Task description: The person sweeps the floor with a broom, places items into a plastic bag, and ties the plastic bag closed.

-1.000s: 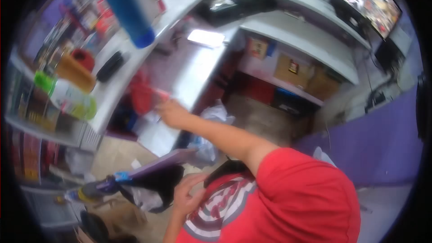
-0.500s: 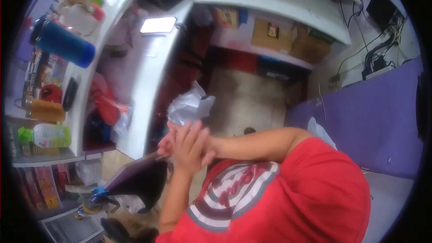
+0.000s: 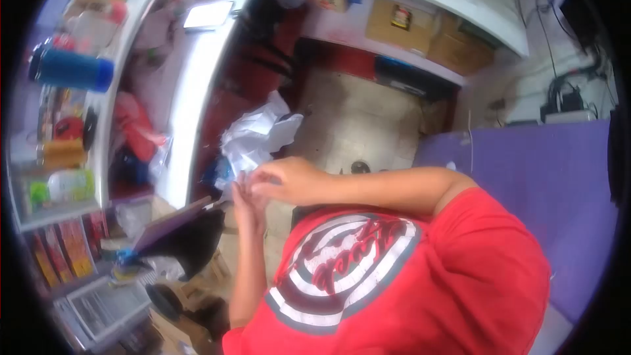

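Note:
My left hand (image 3: 250, 205) points upward with its fingers stretched out. Across it comes my right hand (image 3: 288, 179), its fingers bent and drawn together against the left palm and fingers. Whether anything small lies between them is hidden. Just beyond the fingertips is a crumpled whitish plastic bag or sheet (image 3: 257, 133), close to both hands; I cannot tell whether they touch it.
A white ledge (image 3: 190, 115) runs along the left, with a bright-screened phone (image 3: 208, 16) on it. Farther left, shelves hold a blue bottle (image 3: 72, 69). A purple panel (image 3: 513, 184) stands at the right. Cardboard boxes (image 3: 460, 43) sit under the far counter.
The hands were clasped with fingers overlapping; now the right one has turned and bent its fingers on the left palm. The view has shifted, showing more of the whitish crumpled plastic.

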The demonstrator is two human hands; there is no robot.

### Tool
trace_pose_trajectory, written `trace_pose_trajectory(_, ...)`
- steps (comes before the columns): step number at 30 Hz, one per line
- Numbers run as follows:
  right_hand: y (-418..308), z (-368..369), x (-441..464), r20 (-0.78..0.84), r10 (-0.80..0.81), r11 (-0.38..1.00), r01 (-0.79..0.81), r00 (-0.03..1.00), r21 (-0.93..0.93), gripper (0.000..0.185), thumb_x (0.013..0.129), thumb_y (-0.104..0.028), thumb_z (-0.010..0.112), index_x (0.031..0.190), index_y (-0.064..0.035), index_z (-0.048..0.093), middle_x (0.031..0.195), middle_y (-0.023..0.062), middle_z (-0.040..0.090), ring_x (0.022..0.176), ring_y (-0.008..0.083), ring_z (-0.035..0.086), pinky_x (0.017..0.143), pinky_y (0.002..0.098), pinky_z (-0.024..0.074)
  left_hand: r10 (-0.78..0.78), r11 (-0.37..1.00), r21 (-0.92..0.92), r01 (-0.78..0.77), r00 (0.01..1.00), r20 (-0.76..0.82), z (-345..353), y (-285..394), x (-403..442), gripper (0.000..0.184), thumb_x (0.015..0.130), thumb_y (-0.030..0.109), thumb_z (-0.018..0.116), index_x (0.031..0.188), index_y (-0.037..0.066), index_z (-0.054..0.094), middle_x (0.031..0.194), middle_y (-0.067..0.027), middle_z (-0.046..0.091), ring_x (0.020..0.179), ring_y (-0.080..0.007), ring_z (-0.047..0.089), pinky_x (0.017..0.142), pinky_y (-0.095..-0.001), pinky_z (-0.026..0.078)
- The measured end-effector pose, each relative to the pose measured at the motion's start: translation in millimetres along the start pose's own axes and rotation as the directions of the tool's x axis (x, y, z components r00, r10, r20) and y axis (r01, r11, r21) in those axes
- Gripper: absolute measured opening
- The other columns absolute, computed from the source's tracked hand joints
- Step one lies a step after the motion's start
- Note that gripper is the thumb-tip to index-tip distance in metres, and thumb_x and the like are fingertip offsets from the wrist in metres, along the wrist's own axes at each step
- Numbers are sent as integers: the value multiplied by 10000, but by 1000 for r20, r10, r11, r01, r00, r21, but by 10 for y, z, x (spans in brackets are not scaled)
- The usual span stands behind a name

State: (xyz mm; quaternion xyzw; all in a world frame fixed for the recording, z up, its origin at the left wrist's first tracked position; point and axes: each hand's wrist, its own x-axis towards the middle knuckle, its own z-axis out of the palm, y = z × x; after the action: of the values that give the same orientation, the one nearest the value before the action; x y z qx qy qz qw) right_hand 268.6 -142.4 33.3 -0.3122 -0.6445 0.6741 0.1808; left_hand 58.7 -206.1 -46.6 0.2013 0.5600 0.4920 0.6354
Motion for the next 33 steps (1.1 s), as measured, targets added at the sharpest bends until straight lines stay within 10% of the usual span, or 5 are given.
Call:
trace_pose_trajectory(8, 128, 248, 411, 435, -838, 41, 833, 330, -552, 806, 750, -586, 583, 1346, -61, 448, 1432, 168, 383, 1375, 296, 292, 1107, 547, 151, 289, 824, -550, -140, 938, 194, 949, 719, -1097, 804, 909, 669, 218, 1467, 89, 214, 1502, -102, 270, 1375, -253, 270, 1115, -414, 242)
trace_pose_trajectory(14, -42, 435, 679, 158, -390, 877, 418, 907, -236, 635, 878, -440, 527, 1332, -6, 432, 1340, 184, 483, 1182, 320, 510, 1029, 384, 354, 696, 712, -53, -700, 695, 181, 487, 694, -1900, 711, 934, 572, 338, 1468, 113, 244, 1516, -79, 256, 1401, -237, 231, 1131, -436, 134)
trace_pose_trajectory(20, 13, 1218, 304, 500, -93, 983, -1, 861, 186, 584, 893, -424, 524, 1307, -18, 456, 1326, 179, 486, 1212, 306, 480, 1033, 391, 348, 767, -559, 698, -448, 43, 641, 238, 354, -1797, 614, 870, 458, 509, 1396, 159, 403, 1473, -102, 329, 1374, -306, 280, 1097, -522, 178)
trace_pose_trajectory(28, -948, 1519, 301, 479, -233, 971, 227, 846, 72, 519, 911, -403, 521, 1274, -33, 488, 1307, 172, 489, 1252, 288, 438, 1038, 401, 339, 913, -119, 970, -211, 361, 191, -1161, -206, -1793, 581, 794, 316, 660, 1317, 153, 465, 1433, -118, 352, 1308, -293, 363, 1063, -515, 259)
trace_pose_trajectory(33, -1432, 1794, 417, 146, -821, 295, 629, 552, -719, 510, 862, -155, 586, 1324, -21, 416, 1347, 160, 444, 1266, 279, 417, 1048, 374, 316, 866, -54, 960, -274, 466, 182, -1937, -144, -2245, 600, 787, 239, 667, 1329, 121, 438, 1418, -163, 346, 1300, -326, 355, 1065, -497, 271)
